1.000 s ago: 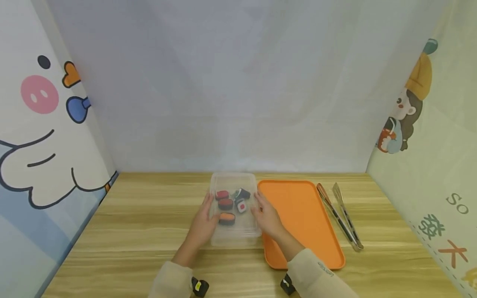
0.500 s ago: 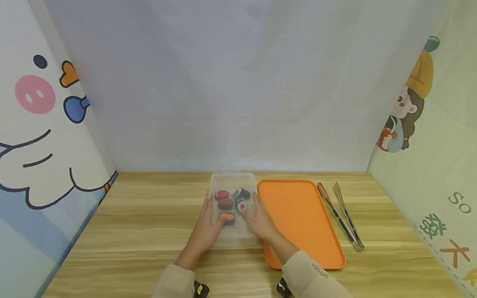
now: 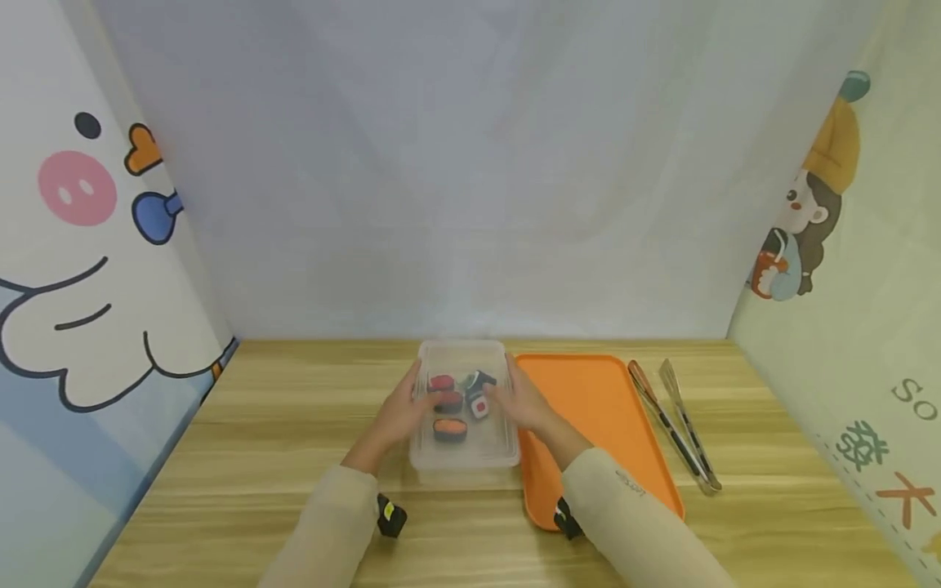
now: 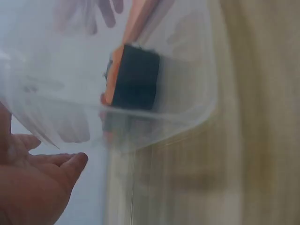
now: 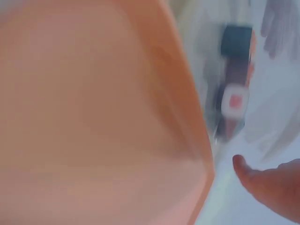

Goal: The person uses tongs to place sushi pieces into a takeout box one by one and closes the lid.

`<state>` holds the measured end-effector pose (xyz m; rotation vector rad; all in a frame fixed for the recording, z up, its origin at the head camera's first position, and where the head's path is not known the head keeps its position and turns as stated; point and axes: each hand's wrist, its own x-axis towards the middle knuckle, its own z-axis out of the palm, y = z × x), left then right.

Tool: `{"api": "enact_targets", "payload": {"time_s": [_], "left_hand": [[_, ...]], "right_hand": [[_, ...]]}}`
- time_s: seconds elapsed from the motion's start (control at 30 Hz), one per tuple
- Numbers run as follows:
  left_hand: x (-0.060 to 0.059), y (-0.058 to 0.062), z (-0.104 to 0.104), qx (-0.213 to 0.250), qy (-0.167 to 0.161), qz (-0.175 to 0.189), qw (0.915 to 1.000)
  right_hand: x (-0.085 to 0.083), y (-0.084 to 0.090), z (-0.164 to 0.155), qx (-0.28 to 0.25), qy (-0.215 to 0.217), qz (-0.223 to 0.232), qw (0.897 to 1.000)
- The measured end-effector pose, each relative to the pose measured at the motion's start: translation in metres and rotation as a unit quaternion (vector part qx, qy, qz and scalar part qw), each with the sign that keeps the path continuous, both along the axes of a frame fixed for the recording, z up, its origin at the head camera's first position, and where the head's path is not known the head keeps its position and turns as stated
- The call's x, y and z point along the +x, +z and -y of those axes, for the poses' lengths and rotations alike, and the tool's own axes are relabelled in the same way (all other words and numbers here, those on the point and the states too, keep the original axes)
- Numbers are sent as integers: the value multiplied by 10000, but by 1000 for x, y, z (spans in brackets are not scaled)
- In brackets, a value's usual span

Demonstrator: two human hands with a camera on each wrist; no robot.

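Observation:
A clear plastic box (image 3: 470,453) stands on the wooden table (image 3: 294,425) and holds several toy sushi pieces, among them an orange-topped one (image 3: 449,428) and a white roll with a red centre (image 3: 479,406). My left hand (image 3: 404,408) grips the box's left rim, thumb on top. My right hand (image 3: 518,402) grips the right rim the same way. The left wrist view shows the orange-topped piece (image 4: 133,77) through the box wall (image 4: 187,93), with my left hand (image 4: 37,183) at the lower left. In the blurred right wrist view the roll (image 5: 234,101) shows beside my right hand (image 5: 272,187).
An orange tray (image 3: 603,408) lies directly right of the box, its left edge under my right forearm; it fills the right wrist view (image 5: 93,117). Metal tongs (image 3: 672,425) lie right of the tray. Cartoon-printed panels wall in the table on the left, back and right.
Both hands have slid forward along the box's sides, from its near half to the middle of its rim. The box's near edge now looks a little farther from me.

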<state>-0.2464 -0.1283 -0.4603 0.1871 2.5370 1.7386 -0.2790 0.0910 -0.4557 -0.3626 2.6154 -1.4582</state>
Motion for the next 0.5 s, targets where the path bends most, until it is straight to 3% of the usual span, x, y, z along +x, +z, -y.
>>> {"api": "enact_targets", "payload": {"time_s": [0.1, 0.17, 0.3, 0.5], "left_hand": [[-16, 1, 3, -173, -4, 81, 9998], [-27, -11, 5, -272, 12, 124, 9996], [-28, -17, 3, -226, 43, 426, 9988], [-26, -21, 0, 208, 147, 631, 9977]], "right_hand": [[-15, 2, 3, 81, 77, 51, 9999], [-20, 0, 5, 159, 82, 126, 9998], [-21, -8, 9, 396, 86, 228, 9989], [-20, -15, 12, 405, -104, 171, 9990]]}}
